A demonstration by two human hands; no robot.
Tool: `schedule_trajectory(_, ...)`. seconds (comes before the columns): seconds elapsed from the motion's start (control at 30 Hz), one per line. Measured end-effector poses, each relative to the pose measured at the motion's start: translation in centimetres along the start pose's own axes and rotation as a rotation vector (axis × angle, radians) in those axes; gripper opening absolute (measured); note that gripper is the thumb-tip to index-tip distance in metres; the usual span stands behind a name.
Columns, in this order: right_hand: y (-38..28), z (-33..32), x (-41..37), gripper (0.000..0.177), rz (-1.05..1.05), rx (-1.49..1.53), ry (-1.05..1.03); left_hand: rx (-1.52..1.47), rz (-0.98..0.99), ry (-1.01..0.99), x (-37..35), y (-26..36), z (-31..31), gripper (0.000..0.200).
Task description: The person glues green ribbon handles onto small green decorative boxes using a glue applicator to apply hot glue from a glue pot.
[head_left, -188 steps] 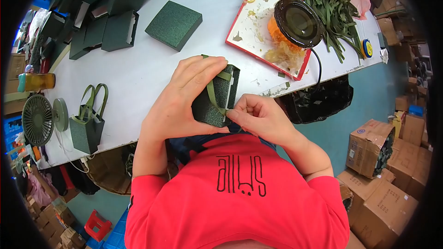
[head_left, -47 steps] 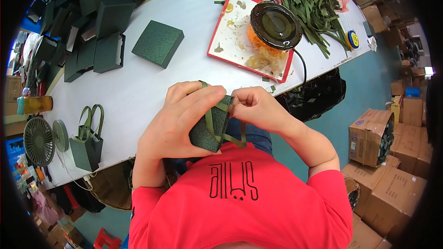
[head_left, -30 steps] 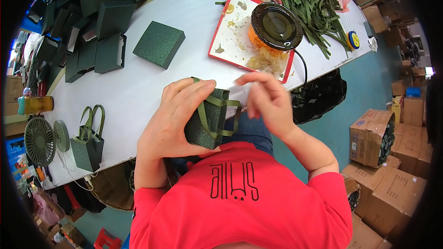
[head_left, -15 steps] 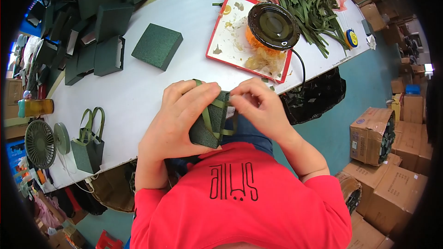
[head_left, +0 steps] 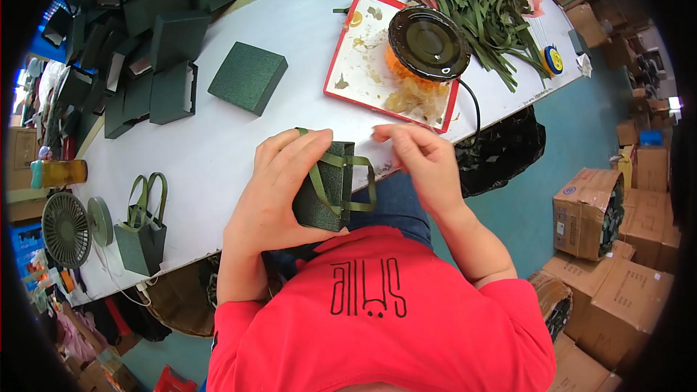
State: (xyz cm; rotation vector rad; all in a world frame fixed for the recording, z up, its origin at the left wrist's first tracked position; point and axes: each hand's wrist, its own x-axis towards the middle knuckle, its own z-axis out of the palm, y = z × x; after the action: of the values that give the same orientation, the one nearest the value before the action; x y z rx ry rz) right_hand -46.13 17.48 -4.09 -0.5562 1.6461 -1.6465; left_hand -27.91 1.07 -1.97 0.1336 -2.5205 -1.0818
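My left hand (head_left: 272, 181) is wrapped around a small dark green gift bag (head_left: 319, 199) just in front of my red shirt. Green ribbon handles (head_left: 367, 181) stand out from the bag on both sides, one loop toward the right. To the right of the bag, apart from it, is my right hand (head_left: 425, 160), its index finger stretched left and the other fingers partly curled. I see nothing held in it. A finished-looking green bag with two ribbon handles (head_left: 141, 239) stands at the table's left, and a green box (head_left: 248, 76) lies beyond my left hand.
A red-rimmed tray (head_left: 335, 65) holds a black-topped orange pot (head_left: 428, 43) with a cable. Green ribbon strips (head_left: 479, 7) pile behind it. Many green boxes (head_left: 174, 43) fill the far left. A fan (head_left: 67, 229) stands left; cartons (head_left: 617, 290) are stacked on the floor at right.
My right hand has come off the bag's handle and moved right, its index finger now straighter. My left hand keeps its hold, with the bag shifted slightly left.
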Motion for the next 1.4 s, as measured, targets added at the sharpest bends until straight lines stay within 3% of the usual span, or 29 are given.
schedule_trajectory(0.27, 0.8, -1.1, -0.7, 0.012, -0.114, 0.193, 0.053, -0.012, -0.050, 0.030, -0.5, -0.3, -0.3, 0.109)
schedule_trajectory(0.43, 0.8, -1.8, -0.6, 0.012, -0.109, 0.501, 0.011, 0.133, -0.091, 0.118, -2.1, -0.9, -1.8, 0.113)
schedule_trajectory(0.47, 0.9, -2.1, -0.6, 0.013, -0.194, 0.460, 0.026, 0.179, -0.124, 0.157, -2.8, -1.2, -2.4, 0.112)
schedule_trajectory(0.57, 1.2, -3.1, -0.4, 0.020, -0.290, 0.438, 0.064, 0.405, -0.259, 0.341, -5.8, -0.5, -5.2, 0.103)
schedule_trajectory(0.77, 2.1, -2.4, 0.4, 0.019, -0.204, 0.312, 0.042, 0.923, -0.566, 0.754, -12.3, 1.5, -11.3, 0.092)
schedule_trajectory(0.83, 2.5, -2.4, 0.3, 0.016, -0.197, 0.264, 0.057, 1.113, -0.761, 0.776, -14.2, 1.8, -13.0, 0.086)
schedule_trajectory(0.9, 2.1, -1.8, 0.1, 0.012, -0.140, 0.258, 0.075, 1.094, -0.925, 0.801, -15.9, 1.4, -14.1, 0.086)
schedule_trajectory(1.0, 2.4, -1.5, 0.0, 0.009, -0.118, 0.213, 0.069, 1.131, -1.189, 0.557, -17.4, 0.4, -14.4, 0.085)
schedule_trajectory(1.1, 2.1, -1.5, -0.4, 0.007, -0.130, 0.194, 0.038, 1.179, -1.195, 0.567, -16.1, 1.3, -13.9, 0.080)
schedule_trajectory(1.23, 2.1, -1.9, -0.3, 0.010, -0.182, 0.299, -0.043, 1.198, -1.070, 0.773, -14.0, 2.0, -13.4, 0.061)
schedule_trajectory(1.27, 2.2, -1.9, -0.4, 0.012, -0.213, 0.322, -0.060, 1.306, -0.879, 0.824, -14.0, 1.4, -13.4, 0.042)
schedule_trajectory(1.4, 2.5, -1.5, -0.6, 0.018, -0.199, 0.292, -0.031, 0.984, -0.414, 0.955, -12.7, 0.6, -11.7, 0.012)
